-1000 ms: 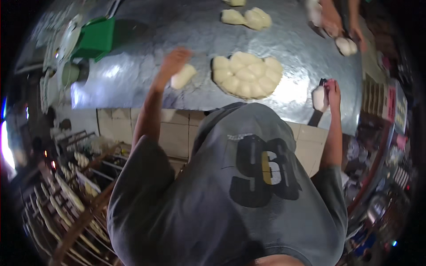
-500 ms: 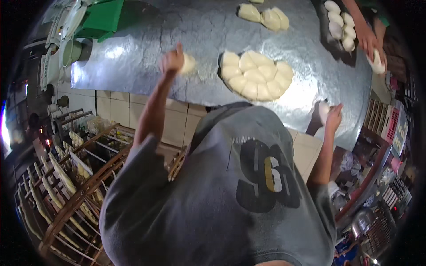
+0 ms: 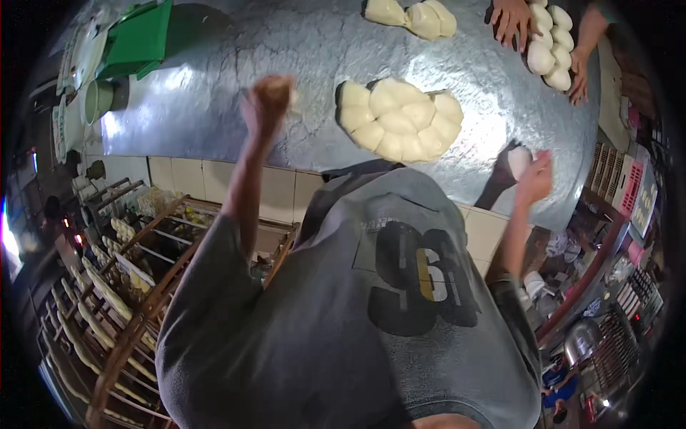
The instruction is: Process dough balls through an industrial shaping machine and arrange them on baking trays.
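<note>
My left hand point(image 3: 269, 107) is closed and smeared by motion over the metal worktop. Only a pale sliver of dough shows at its right edge; the rest of that piece is hidden under the hand. Near the worktop's front right, my right hand point(image 3: 534, 180) curls around the side of a small dough ball point(image 3: 519, 163), which shows at its left. Between my hands lies a large, rounded slab of dough point(image 3: 400, 120), scored or split into several joined pieces.
More dough chunks point(image 3: 418, 18) lie at the far edge. At the far right, a co-worker's hands point(image 3: 580, 77) flank several smooth dough balls point(image 3: 550, 46). A green bin point(image 3: 136, 39) and a pale green tub point(image 3: 98, 100) stand left. Below left is a rack point(image 3: 143, 314) holding long dough strips.
My left hand has shifted slightly, covering most of its dough. My right hand has moved slightly left and stays by its ball. The co-worker's ball has joined the group, and their hands are now apart.
</note>
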`<state>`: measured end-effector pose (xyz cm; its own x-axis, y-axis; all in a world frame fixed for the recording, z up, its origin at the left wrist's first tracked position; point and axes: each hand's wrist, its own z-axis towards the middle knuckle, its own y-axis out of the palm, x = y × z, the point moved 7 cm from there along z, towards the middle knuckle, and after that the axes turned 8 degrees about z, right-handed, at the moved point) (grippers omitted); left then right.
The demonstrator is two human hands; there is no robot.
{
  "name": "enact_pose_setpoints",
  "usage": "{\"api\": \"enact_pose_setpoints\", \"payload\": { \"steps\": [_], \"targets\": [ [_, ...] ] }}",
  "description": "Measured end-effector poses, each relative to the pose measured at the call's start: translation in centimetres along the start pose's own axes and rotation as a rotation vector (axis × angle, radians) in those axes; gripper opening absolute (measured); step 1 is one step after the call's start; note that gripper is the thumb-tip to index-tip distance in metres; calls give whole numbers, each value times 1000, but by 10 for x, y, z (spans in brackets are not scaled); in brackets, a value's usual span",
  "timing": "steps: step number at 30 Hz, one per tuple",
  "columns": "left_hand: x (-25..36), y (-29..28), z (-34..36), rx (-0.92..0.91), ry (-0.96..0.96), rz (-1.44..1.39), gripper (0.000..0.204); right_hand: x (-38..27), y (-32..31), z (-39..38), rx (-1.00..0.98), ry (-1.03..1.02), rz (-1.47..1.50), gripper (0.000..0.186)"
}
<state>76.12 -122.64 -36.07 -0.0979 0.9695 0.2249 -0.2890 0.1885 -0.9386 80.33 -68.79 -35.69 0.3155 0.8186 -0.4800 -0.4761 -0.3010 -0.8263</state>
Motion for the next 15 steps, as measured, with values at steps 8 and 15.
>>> {"api": "enact_pose_setpoints", "payload": {
  "steps": [8,15],
  "targets": [
    [-74,72,46,391,84,336,14,41,65,65,290,-246,-322,23],
    [-64,62,67,277,-228,202,34,46,68,75,104,-89,-218,35]
  ]
}}
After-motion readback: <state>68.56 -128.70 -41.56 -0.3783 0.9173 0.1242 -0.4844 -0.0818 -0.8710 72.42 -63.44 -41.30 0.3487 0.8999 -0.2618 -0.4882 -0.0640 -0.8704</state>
